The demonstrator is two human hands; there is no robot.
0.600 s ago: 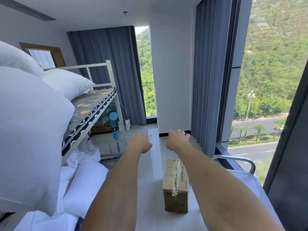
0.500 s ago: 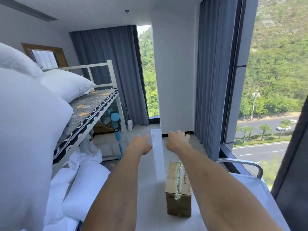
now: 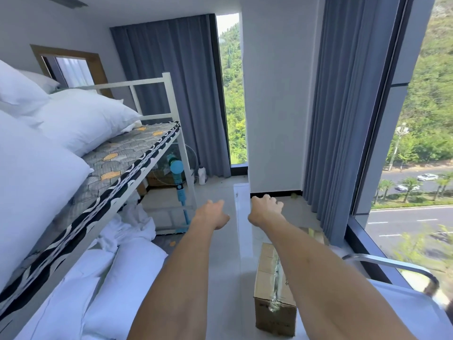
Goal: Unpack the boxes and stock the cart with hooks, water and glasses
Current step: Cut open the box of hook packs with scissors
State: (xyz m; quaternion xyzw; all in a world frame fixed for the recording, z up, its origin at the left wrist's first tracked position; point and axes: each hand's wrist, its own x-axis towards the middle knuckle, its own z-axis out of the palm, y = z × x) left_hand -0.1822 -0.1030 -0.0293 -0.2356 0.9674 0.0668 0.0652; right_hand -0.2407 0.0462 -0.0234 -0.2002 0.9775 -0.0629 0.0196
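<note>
Our worry is the reach: both arms stretch out well past the brown cardboard box sealed with clear tape (image 3: pixel 274 288), which stands on the pale tiled floor (image 3: pixel 220 266) beneath our right forearm, just beside the white cart with its curved chrome handle (image 3: pixel 392 262). If we bend down without looking, we judge the forearm could knock the tall, narrow box over. Our left hand (image 3: pixel 212 214) and right hand (image 3: pixel 264 209) hover empty, fingers loosely curled and slightly apart, gripping nothing. The box lies nearer to us than either set of fingers, well apart from them, its tape unbroken. A second box (image 3: pixel 316 235) peeks out beyond the forearm.
</note>
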